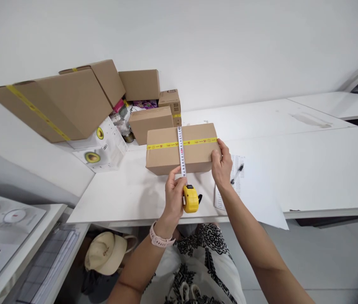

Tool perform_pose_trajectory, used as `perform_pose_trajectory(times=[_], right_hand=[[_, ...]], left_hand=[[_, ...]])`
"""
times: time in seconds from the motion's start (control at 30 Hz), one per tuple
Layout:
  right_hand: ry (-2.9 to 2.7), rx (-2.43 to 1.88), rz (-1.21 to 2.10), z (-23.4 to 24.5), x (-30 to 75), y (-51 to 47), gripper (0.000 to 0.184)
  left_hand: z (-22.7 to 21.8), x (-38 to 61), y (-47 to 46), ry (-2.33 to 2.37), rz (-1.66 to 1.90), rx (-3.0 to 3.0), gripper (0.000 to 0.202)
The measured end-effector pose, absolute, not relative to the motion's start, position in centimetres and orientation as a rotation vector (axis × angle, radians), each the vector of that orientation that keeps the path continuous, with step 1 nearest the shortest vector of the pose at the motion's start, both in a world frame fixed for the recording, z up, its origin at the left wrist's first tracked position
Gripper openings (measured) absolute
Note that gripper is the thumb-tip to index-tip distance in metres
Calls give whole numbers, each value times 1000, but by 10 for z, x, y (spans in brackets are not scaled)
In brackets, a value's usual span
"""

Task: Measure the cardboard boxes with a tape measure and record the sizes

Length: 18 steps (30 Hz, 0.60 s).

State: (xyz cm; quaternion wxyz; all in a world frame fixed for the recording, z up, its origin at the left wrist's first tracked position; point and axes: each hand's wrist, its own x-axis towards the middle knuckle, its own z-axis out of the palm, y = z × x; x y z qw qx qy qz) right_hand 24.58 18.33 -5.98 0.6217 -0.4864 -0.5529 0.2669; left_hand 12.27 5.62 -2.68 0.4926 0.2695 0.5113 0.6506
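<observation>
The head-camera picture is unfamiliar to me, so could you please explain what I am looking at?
There is no robot here: the single picture comes from a camera worn on a person's head, looking forward and down, so the two bare hands are the wearer's own.

The left hand, with a pink wristband below it, holds a yellow tape measure near where its blade leaves the case. The blade lies across the top of a cardboard box sealed with yellow tape. The right hand holds that box at its right end.

On the white table there are also papers with a pen, a white box with avocado pictures, and more cardboard cartons towards the wall.
</observation>
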Motion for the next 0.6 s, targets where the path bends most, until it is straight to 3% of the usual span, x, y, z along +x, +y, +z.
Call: perform_pose_trajectory(times=[0.27,0.6], right_hand=[[-1271,-1100,595,-63,247,180,49],[-1286,-1121,563,-62,245,176,49]], left_hand=[[-5,123,58,1242,1586,703,48],[-20,126,57,1246,1603,696,42]])
